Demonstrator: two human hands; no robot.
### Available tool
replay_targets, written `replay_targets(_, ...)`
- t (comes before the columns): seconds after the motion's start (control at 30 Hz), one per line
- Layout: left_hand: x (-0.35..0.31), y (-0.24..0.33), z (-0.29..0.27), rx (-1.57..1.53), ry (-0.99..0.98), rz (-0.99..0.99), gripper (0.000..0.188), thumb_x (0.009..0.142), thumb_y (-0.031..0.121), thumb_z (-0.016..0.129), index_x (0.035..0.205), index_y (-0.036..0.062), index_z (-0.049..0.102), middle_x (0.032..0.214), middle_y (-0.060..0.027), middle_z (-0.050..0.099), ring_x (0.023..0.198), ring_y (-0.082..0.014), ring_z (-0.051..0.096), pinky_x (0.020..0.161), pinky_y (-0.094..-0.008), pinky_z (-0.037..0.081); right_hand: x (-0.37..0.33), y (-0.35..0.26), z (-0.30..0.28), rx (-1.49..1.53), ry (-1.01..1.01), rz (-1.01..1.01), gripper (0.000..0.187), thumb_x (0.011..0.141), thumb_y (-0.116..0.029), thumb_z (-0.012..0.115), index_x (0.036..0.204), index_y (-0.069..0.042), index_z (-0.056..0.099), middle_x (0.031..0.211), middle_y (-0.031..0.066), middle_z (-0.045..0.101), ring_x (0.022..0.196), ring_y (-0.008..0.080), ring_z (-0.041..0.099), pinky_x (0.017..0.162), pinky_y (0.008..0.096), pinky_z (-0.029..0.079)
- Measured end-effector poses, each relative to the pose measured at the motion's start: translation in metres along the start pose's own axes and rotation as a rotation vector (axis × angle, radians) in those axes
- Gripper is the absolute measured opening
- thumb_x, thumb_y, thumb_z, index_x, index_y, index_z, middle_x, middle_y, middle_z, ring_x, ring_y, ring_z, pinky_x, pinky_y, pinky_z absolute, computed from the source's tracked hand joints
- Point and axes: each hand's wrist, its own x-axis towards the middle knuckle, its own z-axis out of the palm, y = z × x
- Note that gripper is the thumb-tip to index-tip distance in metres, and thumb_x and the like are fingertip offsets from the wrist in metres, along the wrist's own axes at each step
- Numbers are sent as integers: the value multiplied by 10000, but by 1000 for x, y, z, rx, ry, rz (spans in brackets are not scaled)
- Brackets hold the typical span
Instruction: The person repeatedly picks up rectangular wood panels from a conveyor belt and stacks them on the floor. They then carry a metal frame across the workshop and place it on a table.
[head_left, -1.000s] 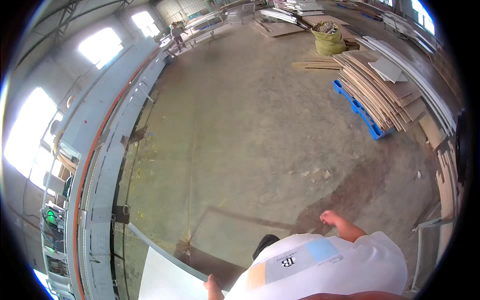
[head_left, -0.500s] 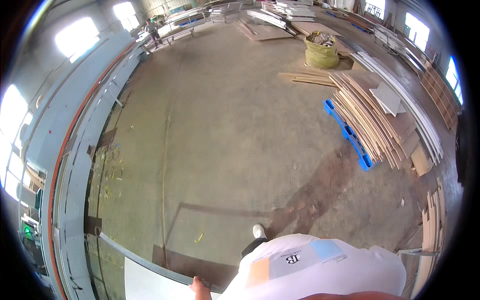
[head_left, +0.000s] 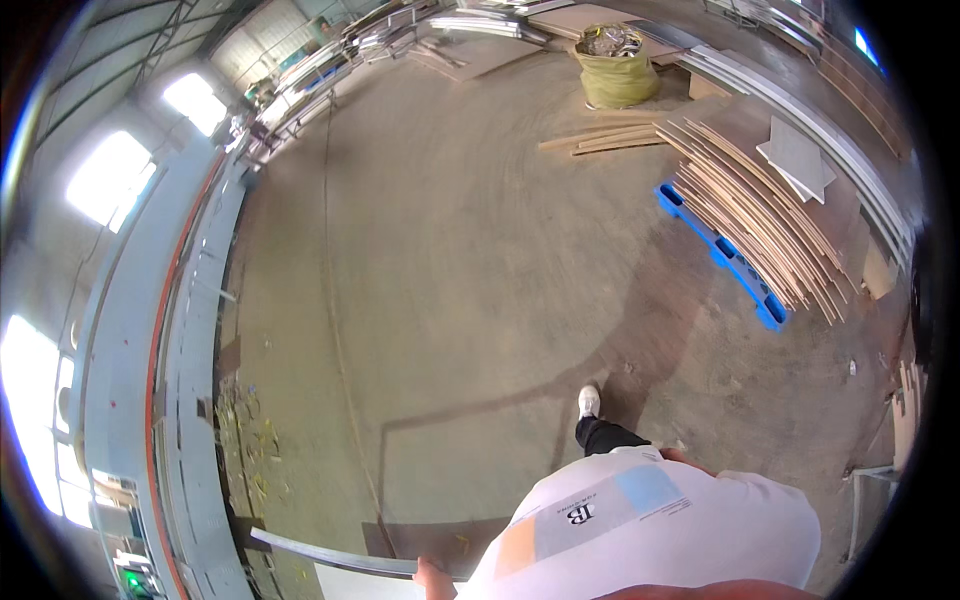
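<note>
At the lower edge my left hand [head_left: 432,578] is closed around a grey metal rail [head_left: 330,557], which runs off to the left. Below the rail a white panel [head_left: 365,585] shows in part. My white shirt [head_left: 650,530] fills the lower middle and hides much of what is near my body. A small reddish-brown patch shows past the shirt's far edge; it may be part of my right hand [head_left: 686,460], but no fingers can be made out. One white shoe [head_left: 589,402] and a dark trouser leg stand out on the floor ahead.
A long pale-blue machine [head_left: 120,400] with an orange strip lines the left side. To the right, wooden strips [head_left: 760,220] lie stacked on a blue pallet [head_left: 725,250]. Farther off are a full green sack [head_left: 617,80] and piles of boards. A metal stand [head_left: 868,475] is at lower right.
The view has swung, and the floor with the pallet has shifted in it. My foot now shows farther ahead. My left hand remains on the rail, which has shifted right and down in view.
</note>
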Motion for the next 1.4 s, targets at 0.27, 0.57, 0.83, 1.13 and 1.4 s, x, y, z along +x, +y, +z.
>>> replay_targets(0.27, 26, 121, 210, 148, 63, 178, 205, 772, 136, 667, 806, -52, 593, 763, -103, 595, 665, -246, 557, 537, -418, 439, 216, -199, -175, -184, -4, 163, 319, 908, -366, 659, 1000, -70, 733, 961, 81, 753, 811, 203, 721, 685, 376, 560)
replay_targets(0.57, 66, 212, 443, 47, 72, 60, 284, 778, 132, 677, 908, -103, 585, 879, -152, 630, 761, -264, 585, 600, -479, 495, 385, -486, -281, 205, 264, -5, 241, 954, -298, 656, 1052, -90, 730, 946, 28, 759, 799, 140, 708, 688, 322, 561)
replay_targets(0.83, 66, 317, 653, -16, 74, -47, 407, 736, 82, 699, 1075, -52, 516, 883, -132, 613, 735, -257, 562, 613, -485, 521, 478, -561, -285, -270, 3, 144, 222, 940, -323, 678, 995, -117, 737, 908, 41, 730, 767, 165, 669, 661, 348, 536)
replay_targets(1.13, 48, 397, 879, 73, 24, -27, 466, 797, 108, 701, 1180, -1, 458, 921, -140, 602, 820, -262, 579, 669, -479, 512, 659, -530, -347, 193, -44, -22, 360, 908, -261, 727, 1198, -52, 688, 1054, 137, 734, 975, 251, 689, 867, 413, 545)
replay_targets(1.4, 30, 472, 1109, 199, -17, 4, 503, 840, 87, 728, 1254, -28, 467, 1040, -162, 635, 861, -247, 626, 677, -458, 524, 847, -775, -561, -26, 58, 217, 234, 939, -275, 678, 1017, -56, 704, 1019, 91, 732, 894, 183, 693, 691, 352, 541)
